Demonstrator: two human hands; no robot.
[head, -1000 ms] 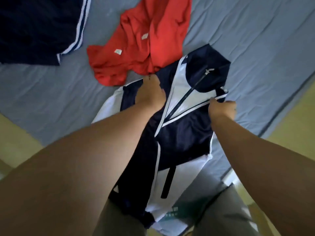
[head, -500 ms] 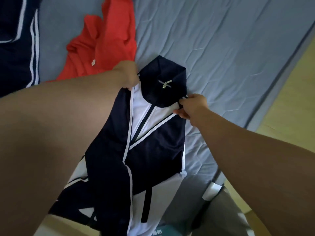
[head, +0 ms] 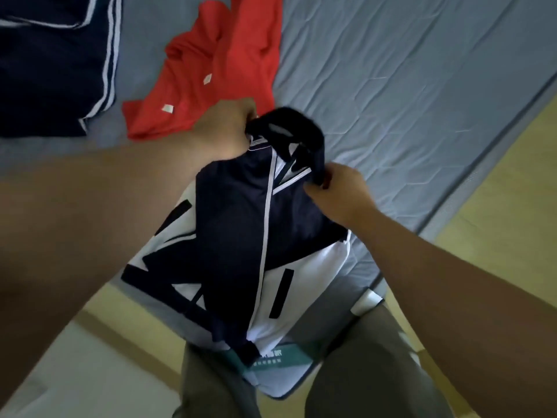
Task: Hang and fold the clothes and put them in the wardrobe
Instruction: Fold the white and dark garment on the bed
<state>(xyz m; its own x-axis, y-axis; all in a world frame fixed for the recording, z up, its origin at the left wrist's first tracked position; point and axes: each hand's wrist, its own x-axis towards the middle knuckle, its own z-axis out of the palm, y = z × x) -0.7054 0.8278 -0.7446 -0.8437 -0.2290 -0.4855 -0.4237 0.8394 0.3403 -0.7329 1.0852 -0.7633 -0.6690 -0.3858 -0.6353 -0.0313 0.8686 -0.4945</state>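
Observation:
A navy and white zip jacket (head: pixel 238 224) hangs lifted at its collar over the near edge of the bed, its hem draping down toward my legs. My left hand (head: pixel 224 131) grips the left shoulder by the collar. My right hand (head: pixel 337 191) pinches the right shoulder just under the bunched collar. A red shirt (head: pixel 220 64) lies crumpled on the sheet beyond my left hand. At the far left a dark navy garment (head: pixel 51 61) with white stripes lies spread out.
The grey-blue bed sheet (head: pixel 407 79) stretches to the right with a piped edge. Yellowish wooden floor (head: pixel 497 212) shows at the right and lower left. My grey trousers (head: pixel 361 381) fill the bottom centre.
The jacket lay flat on the bed; both hands have raised its shoulders and drawn them closer, so the collar bunches and the body hangs. The view has swung right.

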